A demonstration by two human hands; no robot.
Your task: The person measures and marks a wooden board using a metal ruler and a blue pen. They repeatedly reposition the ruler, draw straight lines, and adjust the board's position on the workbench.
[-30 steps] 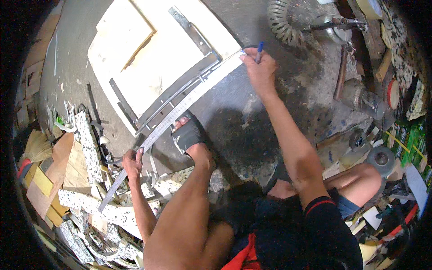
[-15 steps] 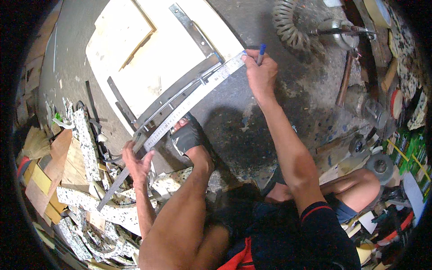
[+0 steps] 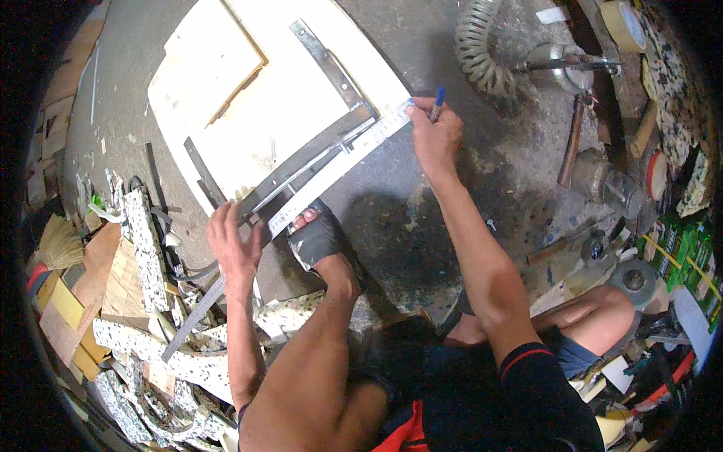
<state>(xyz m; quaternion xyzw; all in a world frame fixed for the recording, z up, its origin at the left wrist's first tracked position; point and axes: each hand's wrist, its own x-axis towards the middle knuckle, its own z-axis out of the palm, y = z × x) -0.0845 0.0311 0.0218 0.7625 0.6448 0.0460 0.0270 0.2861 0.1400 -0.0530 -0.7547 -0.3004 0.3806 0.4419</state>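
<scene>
Now left hand has slid up, flat on ruler; right hand holds pen.

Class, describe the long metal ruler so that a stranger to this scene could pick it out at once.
Start at the white panel on the grey floor. Along its lower edge runs the long metal ruler, with the left hand and right hand at its ends. Unlike the dark metal strips beside it, it is pale and marked.

Bare concrete floor lies open between the white board and the sandalled foot. Left, speckled offcuts crowd the floor; right, a coiled hose and scattered tools hem it in
</scene>
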